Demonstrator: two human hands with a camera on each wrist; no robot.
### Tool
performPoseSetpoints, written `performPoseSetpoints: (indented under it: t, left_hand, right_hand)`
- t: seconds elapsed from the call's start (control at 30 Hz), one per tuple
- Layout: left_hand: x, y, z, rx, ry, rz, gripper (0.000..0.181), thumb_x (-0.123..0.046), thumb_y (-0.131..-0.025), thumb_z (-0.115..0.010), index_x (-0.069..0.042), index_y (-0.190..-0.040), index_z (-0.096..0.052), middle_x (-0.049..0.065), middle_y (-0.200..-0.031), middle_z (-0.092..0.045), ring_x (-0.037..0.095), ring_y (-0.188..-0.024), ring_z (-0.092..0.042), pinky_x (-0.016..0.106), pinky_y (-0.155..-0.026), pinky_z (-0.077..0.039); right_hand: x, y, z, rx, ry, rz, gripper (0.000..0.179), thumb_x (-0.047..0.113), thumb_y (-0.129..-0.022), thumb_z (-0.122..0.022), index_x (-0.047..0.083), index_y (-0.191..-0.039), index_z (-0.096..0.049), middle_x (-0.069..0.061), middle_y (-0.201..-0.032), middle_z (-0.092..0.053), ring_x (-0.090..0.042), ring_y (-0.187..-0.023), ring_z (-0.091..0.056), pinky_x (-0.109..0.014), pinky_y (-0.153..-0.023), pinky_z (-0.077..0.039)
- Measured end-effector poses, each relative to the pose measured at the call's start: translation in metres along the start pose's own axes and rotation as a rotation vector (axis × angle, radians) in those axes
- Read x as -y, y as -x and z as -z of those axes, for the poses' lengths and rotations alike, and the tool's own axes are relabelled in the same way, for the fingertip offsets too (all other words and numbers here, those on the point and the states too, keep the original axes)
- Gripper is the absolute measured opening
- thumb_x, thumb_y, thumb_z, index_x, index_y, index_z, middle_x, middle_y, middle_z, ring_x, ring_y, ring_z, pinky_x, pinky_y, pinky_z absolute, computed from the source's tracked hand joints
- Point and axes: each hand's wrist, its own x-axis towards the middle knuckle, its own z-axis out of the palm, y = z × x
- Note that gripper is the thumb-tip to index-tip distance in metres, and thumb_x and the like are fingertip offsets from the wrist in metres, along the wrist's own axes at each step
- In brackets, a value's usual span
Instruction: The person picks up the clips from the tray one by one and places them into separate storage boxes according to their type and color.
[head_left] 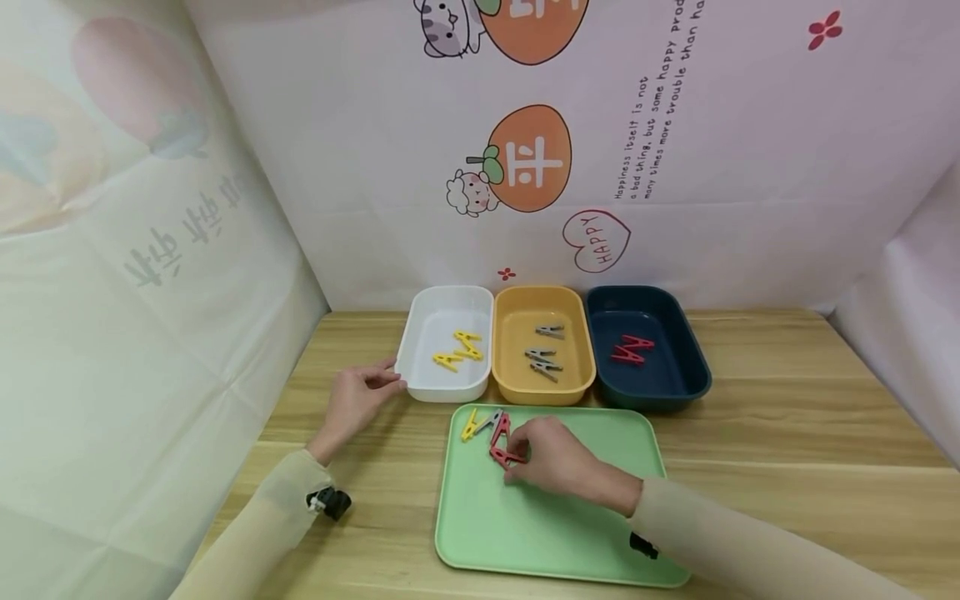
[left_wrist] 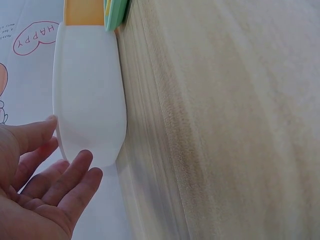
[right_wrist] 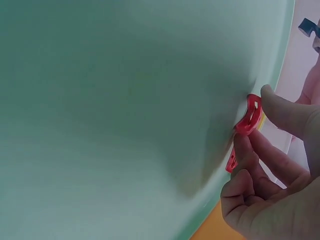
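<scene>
On the green tray [head_left: 555, 537], my right hand [head_left: 558, 458] pinches a small red clothespin [right_wrist: 250, 116] between thumb and fingers. Another red clothespin [head_left: 501, 427] lies just beyond it, beside a grey clothespin [head_left: 490, 419] and a yellow clothespin [head_left: 470, 426], near the tray's far left corner. My left hand [head_left: 354, 407] is at the near left corner of the white bin [head_left: 452, 310], fingers loosely bent. In the left wrist view, the thumb [left_wrist: 37, 134] touches or nearly touches the bin's rim.
Yellow clothespins [head_left: 446, 361] lie in the white bin. Beside it, a yellow-orange bin [head_left: 537, 304] holds grey clothespins [head_left: 550, 331], and a dark blue bin [head_left: 637, 308] holds red clothespins [head_left: 628, 356]. A printed cloth [head_left: 375, 167] hangs behind the wooden table [head_left: 787, 392].
</scene>
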Motion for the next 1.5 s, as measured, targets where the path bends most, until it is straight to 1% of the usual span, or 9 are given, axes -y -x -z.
performPoseSetpoints:
  t: [0.2, 0.37, 0.67, 0.97, 1.17, 1.33, 1.5]
  left_hand:
    - [0.000, 0.000, 0.000, -0.001, 0.006, 0.002, 0.015, -0.010, -0.091, -0.085, 0.002, -0.101, -0.081, 0.014, -0.133, -0.070, 0.032, -0.115, -0.072, 0.031, -0.081, -0.060]
    - [0.001, 0.000, -0.001, 0.005, 0.004, -0.005, 0.014, -0.010, -0.091, -0.085, 0.000, -0.100, -0.082, 0.014, -0.133, -0.070, 0.031, -0.113, -0.072, 0.028, -0.080, -0.059]
    - [0.002, 0.000, -0.001, 0.000, 0.005, -0.005, 0.014, -0.011, -0.091, -0.085, 0.000, -0.100, -0.082, 0.014, -0.133, -0.070, 0.031, -0.109, -0.073, 0.025, -0.077, -0.057]
    - [0.001, 0.001, 0.000, -0.002, 0.010, -0.002, 0.013, -0.011, -0.091, -0.085, 0.000, -0.100, -0.082, 0.014, -0.133, -0.070, 0.031, -0.109, -0.073, 0.023, -0.077, -0.057]
    - [0.000, 0.001, 0.000, -0.005, 0.000, -0.008, 0.014, -0.012, -0.091, -0.085, -0.001, -0.099, -0.082, 0.013, -0.132, -0.070, 0.030, -0.109, -0.073, 0.025, -0.078, -0.058]
    - [0.000, 0.001, 0.000, -0.007, -0.013, -0.013, 0.012, -0.011, -0.091, -0.086, -0.002, -0.098, -0.083, 0.013, -0.132, -0.070, 0.030, -0.108, -0.074, 0.027, -0.078, -0.059]
    - [0.000, 0.000, -0.001, -0.006, -0.013, -0.009, 0.015, -0.011, -0.091, -0.085, 0.000, -0.100, -0.082, 0.014, -0.132, -0.070, 0.031, -0.108, -0.074, 0.026, -0.078, -0.058]
  right_hand:
    - [-0.003, 0.007, 0.005, 0.000, 0.016, -0.033, 0.019, 0.013, -0.077, -0.096, 0.013, -0.091, -0.082, 0.008, -0.081, -0.071, -0.010, -0.076, -0.059, -0.032, -0.071, -0.053]
    - [-0.010, 0.016, 0.010, -0.008, 0.024, -0.069, 0.018, 0.009, -0.077, -0.095, 0.012, -0.090, -0.082, 0.007, -0.081, -0.071, -0.013, -0.077, -0.061, -0.034, -0.070, -0.054]
    - [-0.022, 0.029, 0.018, -0.030, 0.040, -0.143, 0.019, 0.009, -0.076, -0.095, 0.011, -0.091, -0.083, 0.008, -0.081, -0.070, -0.013, -0.079, -0.062, -0.036, -0.074, -0.055]
    - [-0.027, 0.039, 0.026, -0.031, 0.054, -0.170, 0.020, 0.010, -0.078, -0.094, 0.012, -0.094, -0.083, 0.009, -0.084, -0.069, -0.011, -0.080, -0.061, -0.037, -0.075, -0.055]
    - [-0.033, 0.043, 0.030, -0.029, 0.054, -0.174, 0.029, 0.014, -0.073, -0.098, 0.011, -0.098, -0.084, 0.009, -0.085, -0.069, -0.012, -0.080, -0.060, -0.036, -0.077, -0.055]
    - [-0.036, 0.047, 0.033, -0.024, 0.058, -0.190, 0.029, 0.010, -0.073, -0.097, 0.011, -0.099, -0.083, 0.009, -0.087, -0.069, -0.012, -0.083, -0.062, -0.040, -0.080, -0.056]
    - [-0.042, 0.052, 0.039, -0.038, 0.054, -0.214, 0.029, 0.009, -0.073, -0.097, 0.013, -0.098, -0.083, 0.010, -0.089, -0.070, -0.013, -0.085, -0.062, -0.042, -0.082, -0.056]
